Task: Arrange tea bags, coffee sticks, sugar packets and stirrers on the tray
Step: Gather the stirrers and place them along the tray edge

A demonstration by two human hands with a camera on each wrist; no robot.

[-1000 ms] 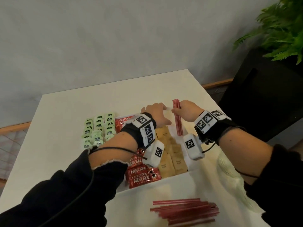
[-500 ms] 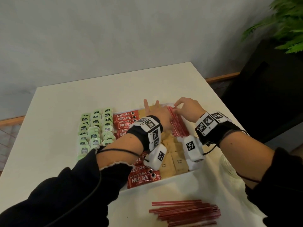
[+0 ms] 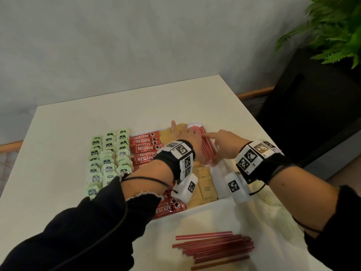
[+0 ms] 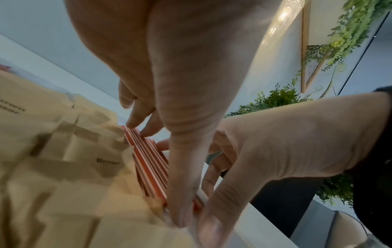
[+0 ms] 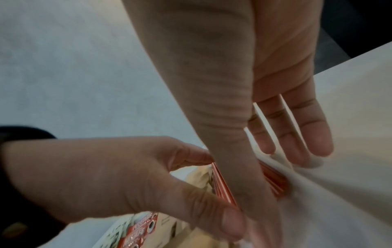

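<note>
On the white tray (image 3: 218, 174) lie green tea bags (image 3: 109, 153) at the left, red coffee sticks (image 3: 144, 141), then brown sugar packets (image 3: 205, 184). A bundle of red stirrers (image 3: 203, 141) (image 4: 148, 161) (image 5: 222, 186) lies in the far right part of the tray. My left hand (image 3: 179, 132) rests with straight fingers on the bundle's left side. From the right, my right hand (image 3: 214, 141) touches the bundle with extended fingers, its thumb along the stirrers. Neither hand grips anything.
A loose pile of red stirrers (image 3: 213, 249) lies on the white table near me. Crumpled clear plastic (image 3: 273, 202) sits beside my right forearm. A black cabinet (image 3: 312, 118) and a fern (image 3: 332, 30) stand past the table's right edge.
The stirrer bundle, held by my right hand a second ago, now lies flat in the tray. Both hands have opened and straightened against it.
</note>
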